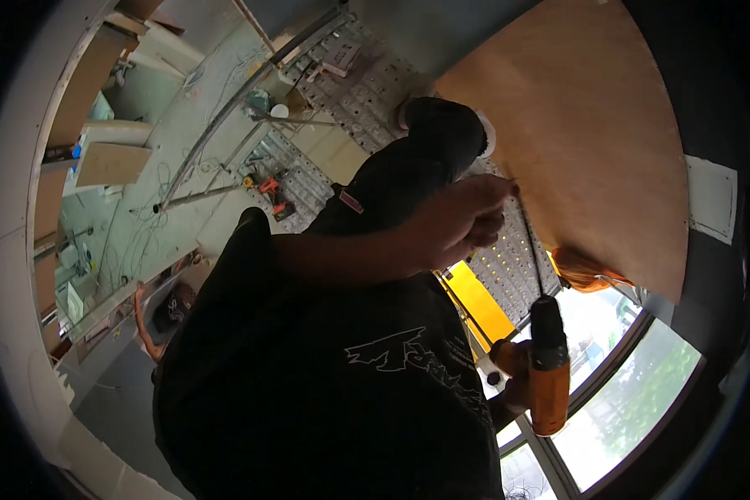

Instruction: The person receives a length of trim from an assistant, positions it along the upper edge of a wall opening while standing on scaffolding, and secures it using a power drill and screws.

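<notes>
**Two hands on one orange drill**

One person in a dark shirt [333, 375] fills the middle of the frame, seen from close by. This person's upper hand [462, 221], right of the middle, has its fingers pinched shut on the top end of a long thin drill bit [532, 250]. The tip sits at the edge of a big brown wood board [583, 133] in the upper right. The bit runs down to an orange drill [550, 383] in the lower right. The lower hand [512, 379] has its fingers wrapped tight around the drill's grip. A bright window [625, 408] lies behind the drill. Another person [171, 308] shows far off at the lower left. The camera wearer's own hands cannot be seen.
</notes>
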Demonstrator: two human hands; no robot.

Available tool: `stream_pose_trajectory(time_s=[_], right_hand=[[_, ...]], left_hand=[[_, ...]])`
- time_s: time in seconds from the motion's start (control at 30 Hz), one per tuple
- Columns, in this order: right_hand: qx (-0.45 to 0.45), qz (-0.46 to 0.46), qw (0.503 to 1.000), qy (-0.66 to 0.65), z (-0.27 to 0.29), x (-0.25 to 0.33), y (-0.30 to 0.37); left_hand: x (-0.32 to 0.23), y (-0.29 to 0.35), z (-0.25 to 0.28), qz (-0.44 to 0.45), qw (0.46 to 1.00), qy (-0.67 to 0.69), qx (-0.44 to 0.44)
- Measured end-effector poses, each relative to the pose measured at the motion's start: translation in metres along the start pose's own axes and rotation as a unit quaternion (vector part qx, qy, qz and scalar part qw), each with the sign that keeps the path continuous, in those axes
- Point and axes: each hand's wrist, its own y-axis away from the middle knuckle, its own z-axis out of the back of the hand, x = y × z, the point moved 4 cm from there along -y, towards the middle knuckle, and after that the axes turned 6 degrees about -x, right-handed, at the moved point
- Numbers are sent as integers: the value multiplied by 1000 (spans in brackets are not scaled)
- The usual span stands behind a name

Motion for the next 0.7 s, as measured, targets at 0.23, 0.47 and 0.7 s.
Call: stream_pose_trajectory(time_s=[0.23,0.47,0.7], right_hand=[[-545,169,711,-410,198,116,42],[-647,177,560,-487,200,93,38],[-684,153,566,-434,214,90,28]], left_hand=[[7,41,19,-7,979,-194,-66],[-68,102,24,-207,936,-206,-198],[-34,90,20,-193,934,-217,-207]])
